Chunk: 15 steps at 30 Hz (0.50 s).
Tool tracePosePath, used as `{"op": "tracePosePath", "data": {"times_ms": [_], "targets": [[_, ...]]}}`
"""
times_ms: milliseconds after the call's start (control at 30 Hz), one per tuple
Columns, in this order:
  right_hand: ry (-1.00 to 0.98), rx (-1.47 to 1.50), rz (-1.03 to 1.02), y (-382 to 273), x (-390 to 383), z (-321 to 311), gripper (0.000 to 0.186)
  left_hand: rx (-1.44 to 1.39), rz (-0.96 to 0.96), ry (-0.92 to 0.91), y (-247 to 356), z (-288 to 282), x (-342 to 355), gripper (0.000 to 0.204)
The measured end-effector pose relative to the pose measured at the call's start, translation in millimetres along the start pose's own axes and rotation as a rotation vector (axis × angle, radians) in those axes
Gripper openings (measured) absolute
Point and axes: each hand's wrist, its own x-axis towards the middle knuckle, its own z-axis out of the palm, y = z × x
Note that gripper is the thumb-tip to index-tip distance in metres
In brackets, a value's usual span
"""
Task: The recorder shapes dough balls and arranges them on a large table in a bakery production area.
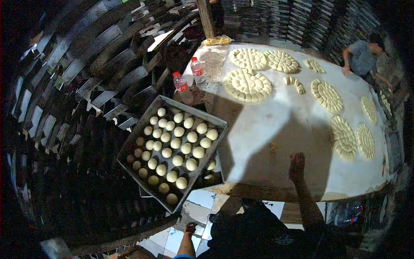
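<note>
My right hand (297,163) is over the near part of the pale table (263,129), in shadow. Its fingers look curled; anything inside them is hidden. Low beside my body hangs my left hand (191,227), dark and small, its fingers unclear. A deep metal tray (123,157) at the left holds many round dough balls (175,143) in loose rows. It sits tilted over a second tray (220,179) with a few more balls. Cut dough pieces lie in coiled rounds across the table, such as a large round (248,85) and a nearer one (343,137).
Two clear bottles with red caps (197,71) stand at the table's left edge. A yellow bag (217,40) lies by a wooden post (205,19). A co-worker (362,58) leans at the far right. Dark slatted racks (86,86) fill the left; floor tiles (202,198) show below.
</note>
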Motion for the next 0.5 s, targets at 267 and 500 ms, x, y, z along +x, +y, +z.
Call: {"op": "tracePosePath", "data": {"times_ms": [267,500], "targets": [[-0.492,0.176,0.376,41,39,23,0.041,0.390,0.471,-0.175,5,67,-18,0.027],[-0.254,0.335,0.192,7,12,51,0.024,0.587,0.651,-0.297,-12,69,-8,0.022]]}}
